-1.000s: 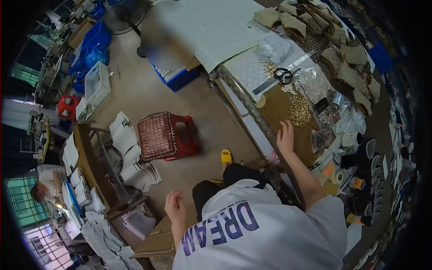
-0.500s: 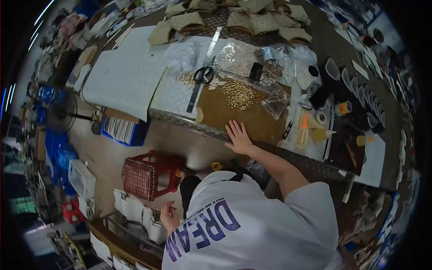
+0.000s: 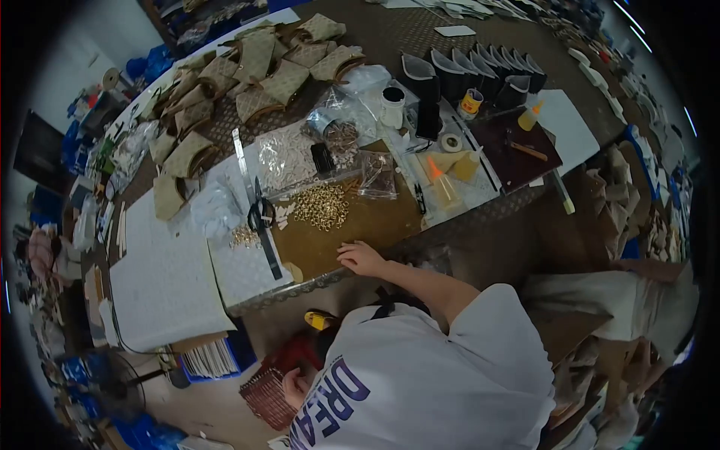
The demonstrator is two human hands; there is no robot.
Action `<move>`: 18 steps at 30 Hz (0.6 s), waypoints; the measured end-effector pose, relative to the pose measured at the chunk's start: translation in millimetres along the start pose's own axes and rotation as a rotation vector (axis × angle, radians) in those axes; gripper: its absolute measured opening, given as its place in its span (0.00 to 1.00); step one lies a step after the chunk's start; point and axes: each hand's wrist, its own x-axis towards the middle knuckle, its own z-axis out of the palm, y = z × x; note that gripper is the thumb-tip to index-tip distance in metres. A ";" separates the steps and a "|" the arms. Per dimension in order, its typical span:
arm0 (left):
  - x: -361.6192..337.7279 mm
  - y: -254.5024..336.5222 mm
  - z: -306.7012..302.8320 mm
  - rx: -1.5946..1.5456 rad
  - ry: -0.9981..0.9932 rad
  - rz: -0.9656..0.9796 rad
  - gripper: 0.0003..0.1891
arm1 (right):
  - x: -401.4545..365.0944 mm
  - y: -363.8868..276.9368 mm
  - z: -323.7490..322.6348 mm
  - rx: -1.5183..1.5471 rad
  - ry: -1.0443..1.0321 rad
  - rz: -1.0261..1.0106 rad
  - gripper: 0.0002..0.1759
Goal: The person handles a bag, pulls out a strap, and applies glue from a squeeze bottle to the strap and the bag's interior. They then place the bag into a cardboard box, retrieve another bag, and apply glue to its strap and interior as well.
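Observation:
My right hand rests at the front edge of a brown board, fingers lightly bent and nothing in them. Just beyond the fingertips lies a heap of small gold-coloured metal pieces. Beside that heap are small white pieces, black scissors and a long metal ruler. Low at my side, my left hand hangs loosely open and overlaps a dark red stool with a woven seat in this view. My shirt hides part of that hand.
Patterned tan pieces are piled at the back left. Glue bottles, a white jar and a tape roll stand to the right, near curved black pieces. A blue bin and fan sit below the table.
The view has swung toward the right side of the table. My right hand's spread fingers have drawn closer together and bent. My left hand appears nearer the stool.

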 end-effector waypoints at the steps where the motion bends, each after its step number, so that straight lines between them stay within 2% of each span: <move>1: 11.1 -30.9 1.1 -0.022 -0.055 0.000 0.10 | 3.1 -20.7 -22.9 0.248 0.207 0.183 0.13; 2: 21.1 -56.8 3.5 -0.082 -0.043 0.043 0.10 | 2.0 -33.4 -42.2 0.496 0.410 0.368 0.12; 4: 45.4 -36.8 -22.3 -0.047 -0.125 0.052 0.11 | 1.3 3.3 -65.3 -0.027 1.131 0.186 0.14; 5: 56.9 -31.7 -31.9 -0.036 -0.157 0.050 0.11 | -9.2 3.8 -89.1 -0.331 1.286 0.419 0.16; 6: 72.8 -68.7 -39.0 0.008 -0.221 0.110 0.11 | -23.3 23.2 -108.5 -0.268 1.434 0.541 0.20; 7: 88.6 -104.7 -46.6 0.048 -0.281 0.173 0.10 | -32.5 51.2 -125.2 -0.383 1.571 0.826 0.23; 8: 96.1 -100.0 -57.4 0.072 -0.228 0.178 0.10 | -53.2 63.6 -145.0 -0.521 1.567 0.886 0.30; 9: 103.0 -94.6 -69.4 0.096 -0.175 0.181 0.10 | -71.3 114.2 -149.8 -0.605 1.494 1.054 0.40; 10: 113.9 -108.2 -77.3 0.096 -0.183 0.160 0.10 | -84.9 131.8 -163.0 -0.522 1.295 1.176 0.48; 11: 125.5 -127.3 -87.8 0.094 -0.183 0.135 0.10 | -93.2 142.7 -175.5 -0.381 1.165 1.139 0.52; 12: 135.3 -136.1 -95.4 0.062 -0.156 0.091 0.09 | -112.2 205.8 -168.8 -0.321 1.121 0.894 0.54; 14: 158.8 -138.1 -113.3 0.185 -0.184 0.045 0.08 | -113.9 238.9 -172.5 -0.142 0.833 1.030 0.48; 15: 175.8 -96.7 -128.1 0.246 -0.191 0.165 0.08 | -103.3 208.3 -169.2 -0.159 0.967 1.096 0.45; 16: 190.1 -89.0 -129.4 0.276 -0.194 0.154 0.08 | -90.8 183.7 -169.0 -0.132 1.050 1.169 0.46; 18: 219.1 -69.4 -135.9 0.297 -0.183 0.173 0.09 | -83.9 171.7 -158.0 -0.143 1.133 1.128 0.45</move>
